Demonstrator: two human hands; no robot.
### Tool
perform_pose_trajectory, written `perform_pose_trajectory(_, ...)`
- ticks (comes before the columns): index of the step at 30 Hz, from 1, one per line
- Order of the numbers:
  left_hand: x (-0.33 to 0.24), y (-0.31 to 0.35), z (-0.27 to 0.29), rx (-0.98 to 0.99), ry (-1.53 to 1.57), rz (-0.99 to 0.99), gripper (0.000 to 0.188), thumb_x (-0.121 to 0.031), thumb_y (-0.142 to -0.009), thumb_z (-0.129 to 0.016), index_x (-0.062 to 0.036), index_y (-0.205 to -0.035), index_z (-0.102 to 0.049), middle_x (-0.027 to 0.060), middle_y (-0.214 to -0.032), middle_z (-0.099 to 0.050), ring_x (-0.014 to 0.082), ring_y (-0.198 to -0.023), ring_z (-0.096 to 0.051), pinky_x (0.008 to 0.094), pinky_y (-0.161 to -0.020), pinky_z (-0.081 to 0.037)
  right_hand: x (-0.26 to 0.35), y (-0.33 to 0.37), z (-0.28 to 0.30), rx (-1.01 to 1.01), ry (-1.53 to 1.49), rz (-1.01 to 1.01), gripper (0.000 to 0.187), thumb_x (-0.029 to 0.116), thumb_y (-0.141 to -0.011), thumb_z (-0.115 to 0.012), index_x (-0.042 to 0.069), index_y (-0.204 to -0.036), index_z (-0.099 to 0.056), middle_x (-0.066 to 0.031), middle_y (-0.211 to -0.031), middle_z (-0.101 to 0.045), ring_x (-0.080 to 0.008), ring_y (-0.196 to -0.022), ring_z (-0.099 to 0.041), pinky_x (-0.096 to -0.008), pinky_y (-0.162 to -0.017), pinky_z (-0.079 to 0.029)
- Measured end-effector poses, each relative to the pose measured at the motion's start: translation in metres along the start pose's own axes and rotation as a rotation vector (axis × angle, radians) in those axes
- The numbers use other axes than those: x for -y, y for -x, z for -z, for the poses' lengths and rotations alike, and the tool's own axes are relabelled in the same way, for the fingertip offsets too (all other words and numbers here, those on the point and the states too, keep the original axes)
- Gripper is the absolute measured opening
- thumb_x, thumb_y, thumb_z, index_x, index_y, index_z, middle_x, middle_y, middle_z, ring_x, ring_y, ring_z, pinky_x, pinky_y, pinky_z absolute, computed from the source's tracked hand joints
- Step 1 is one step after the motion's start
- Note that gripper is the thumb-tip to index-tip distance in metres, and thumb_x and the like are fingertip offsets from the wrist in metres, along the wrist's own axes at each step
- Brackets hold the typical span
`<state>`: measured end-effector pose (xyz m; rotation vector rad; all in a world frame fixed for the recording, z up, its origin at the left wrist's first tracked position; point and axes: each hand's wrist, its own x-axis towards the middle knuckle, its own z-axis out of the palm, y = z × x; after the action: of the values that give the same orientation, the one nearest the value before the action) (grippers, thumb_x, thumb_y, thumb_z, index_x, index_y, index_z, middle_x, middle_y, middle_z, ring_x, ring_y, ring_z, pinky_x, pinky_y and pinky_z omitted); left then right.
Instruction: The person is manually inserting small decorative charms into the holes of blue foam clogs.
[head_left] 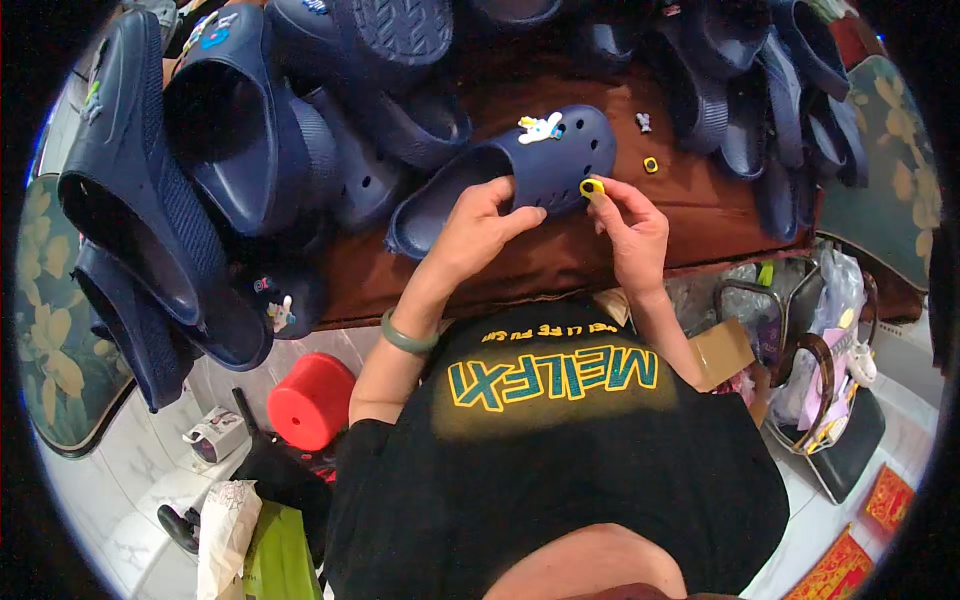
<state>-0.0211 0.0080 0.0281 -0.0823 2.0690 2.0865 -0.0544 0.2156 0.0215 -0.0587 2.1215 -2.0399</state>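
Observation:
A navy foam clog (562, 160) with round holes in its toe lies on the brown cloth before me. My left hand (480, 228) grips it, fingers inside the opening and thumb on the upper. On its toe sits a white cartoon charm (541, 128) with a bit of yellow. Between thumb and finger, my right hand (637, 230) pinches a small yellow-and-black charm (591, 186) at the side of the toe. Whether its stem is in a hole, I cannot tell. Loose on the cloth are another yellow-and-black charm (651, 164) and a small white-and-grey charm (643, 122).
Navy clogs pile up at the left (185, 190) and the right (745, 130) of the brown cloth (480, 275). Below the table's edge are a red stool (311, 401), a green bag (277, 555), a cardboard box (724, 354) and a black bag (848, 450).

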Motion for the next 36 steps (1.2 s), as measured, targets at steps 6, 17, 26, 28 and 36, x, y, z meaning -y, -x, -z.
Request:
perform_pose_trajectory(6, 0.010, -0.001, -0.003, -0.014, -0.024, -0.028, 0.029, -0.016, -0.083, -0.066, 0.0043, -0.103, -0.066, 0.0061, -0.082, -0.066, 0.0090, -0.075, -0.056, 0.0267, -0.068, -0.046, -0.007, -0.005, -0.008, -0.082, 0.663, 0.875, 0.029, -0.004, -0.069, -0.077, 0.005, -0.095, -0.069, -0.0087, -0.089, -0.062, -0.0217, -0.075, -0.061, -0.0305, -0.064, -0.051)
perform_pose_trajectory(17, 0.012, -0.003, 0.000, -0.032, -0.114, 0.011, 0.027, -0.020, -0.082, -0.066, 0.0061, -0.081, -0.061, 0.0067, -0.063, -0.052, 0.0088, -0.063, -0.047, 0.0314, -0.056, -0.040, -0.005, -0.001, -0.008, -0.060, 0.896, 1.030, 0.032, -0.003, -0.068, -0.077, 0.005, -0.098, -0.069, -0.0063, -0.086, -0.062, -0.0239, -0.075, -0.061, -0.0325, -0.063, -0.052)
perform_pose_trajectory(26, 0.014, -0.003, 0.003, -0.008, -0.093, 0.001, 0.019, -0.015, -0.082, -0.065, 0.0038, -0.088, -0.064, 0.0011, -0.069, -0.055, 0.0056, -0.067, -0.048, 0.0269, -0.058, -0.041, 0.020, 0.008, -0.024, 0.046, 1.069, 1.030, 0.031, 0.002, -0.068, -0.075, 0.004, -0.098, -0.069, -0.0073, -0.087, -0.062, -0.0246, -0.080, -0.061, -0.0337, -0.066, -0.052)
perform_pose_trajectory(28, 0.015, -0.002, 0.004, 0.033, -0.171, 0.061, 0.019, -0.012, -0.085, -0.065, 0.0013, -0.097, -0.068, -0.0050, -0.079, -0.061, 0.0032, -0.072, -0.050, 0.0228, -0.062, -0.043, 0.018, 0.004, -0.020, 0.070, 1.043, 1.035, 0.029, 0.003, -0.067, -0.076, 0.004, -0.096, -0.069, -0.0066, -0.087, -0.062, -0.0247, -0.081, -0.060, -0.0344, -0.067, -0.051)
perform_pose_trajectory(36, 0.019, -0.005, -0.003, -0.086, -0.185, -0.165, 0.023, -0.018, -0.080, -0.065, 0.0029, -0.088, -0.065, 0.0205, -0.071, -0.062, 0.0213, -0.061, -0.062, 0.0345, -0.058, -0.045, -0.002, -0.018, -0.016, 0.089, 0.637, 0.737, 0.021, 0.005, -0.065, -0.080, 0.009, -0.079, -0.065, -0.0027, -0.082, -0.062, -0.0239, -0.085, -0.057, -0.0360, -0.076, -0.043)
